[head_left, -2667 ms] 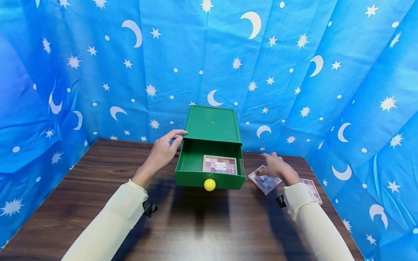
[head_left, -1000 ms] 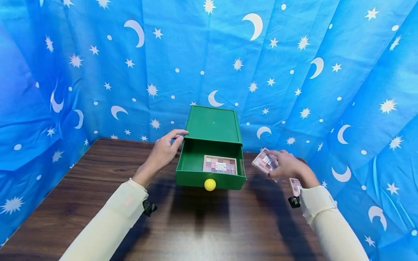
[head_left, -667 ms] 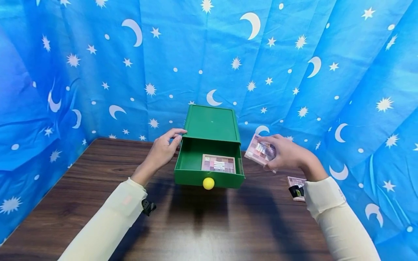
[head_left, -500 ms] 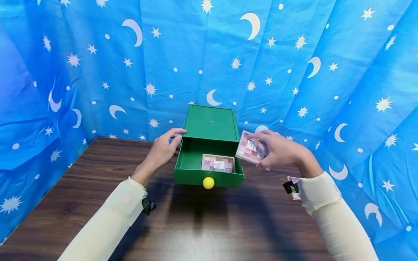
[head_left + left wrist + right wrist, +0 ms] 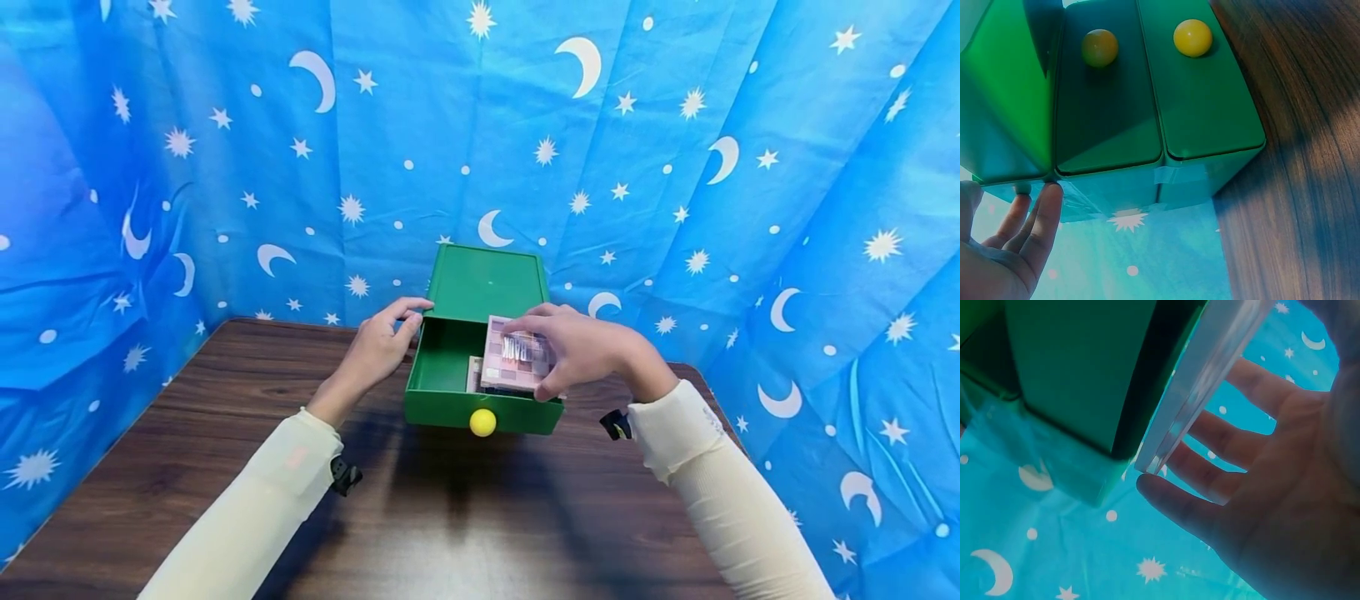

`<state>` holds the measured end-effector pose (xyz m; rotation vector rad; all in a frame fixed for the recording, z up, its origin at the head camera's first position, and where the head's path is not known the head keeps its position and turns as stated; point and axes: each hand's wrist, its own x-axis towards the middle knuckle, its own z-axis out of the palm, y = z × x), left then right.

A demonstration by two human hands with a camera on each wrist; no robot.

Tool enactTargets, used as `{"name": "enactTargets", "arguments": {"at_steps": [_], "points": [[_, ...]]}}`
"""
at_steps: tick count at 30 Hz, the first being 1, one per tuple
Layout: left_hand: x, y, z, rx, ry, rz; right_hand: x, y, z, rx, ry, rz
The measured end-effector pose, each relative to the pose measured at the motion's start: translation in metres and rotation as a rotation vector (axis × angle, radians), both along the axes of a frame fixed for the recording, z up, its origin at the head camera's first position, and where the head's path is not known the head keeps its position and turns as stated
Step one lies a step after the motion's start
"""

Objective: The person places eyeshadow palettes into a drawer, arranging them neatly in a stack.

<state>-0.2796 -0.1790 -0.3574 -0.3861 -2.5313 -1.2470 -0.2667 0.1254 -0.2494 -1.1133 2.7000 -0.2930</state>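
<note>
Pinching a palette (image 5: 512, 365) over the open drawer (image 5: 442, 408) with my right hand (image 5: 581, 346), I seem to be putting it in; lowering it flat looks called for, while my left hand (image 5: 375, 346) rests loose-fingered against the cabinet (image 5: 489, 279).

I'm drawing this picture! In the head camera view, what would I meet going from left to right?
Left sleeve, left hand, held pink palette, right hand, right sleeve.

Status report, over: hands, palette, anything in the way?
Right hand gripping palette over open drawer. Left hand touching left side of cabinet. Second palette in drawer, partly hidden beneath; may get in the way.
</note>
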Motion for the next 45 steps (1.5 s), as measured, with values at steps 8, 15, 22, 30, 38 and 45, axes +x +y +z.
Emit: {"name": "enactTargets", "arguments": {"at_steps": [8, 15, 22, 30, 38, 45], "points": [[0.000, 0.001, -0.001, -0.001, 0.006, 0.006, 0.000, -0.004, -0.002, 0.007, -0.031, 0.003], [-0.001, 0.000, -0.001, -0.010, 0.018, 0.011, -0.006, 0.023, -0.006, -0.058, -0.039, -0.103], [-0.002, 0.001, 0.000, -0.011, 0.011, 0.010, -0.015, 0.067, -0.029, -0.055, -0.044, -0.305], [-0.002, 0.000, -0.002, -0.006, 0.016, 0.012, -0.034, 0.125, -0.078, -0.014, -0.063, -0.468], [0.000, -0.001, -0.002, 0.003, 0.025, 0.014, -0.039, 0.171, -0.120, 0.036, -0.089, -0.639], [-0.001, 0.001, -0.003, 0.001, 0.026, 0.005, -0.035, 0.201, -0.145, 0.084, -0.180, -0.809]]}}
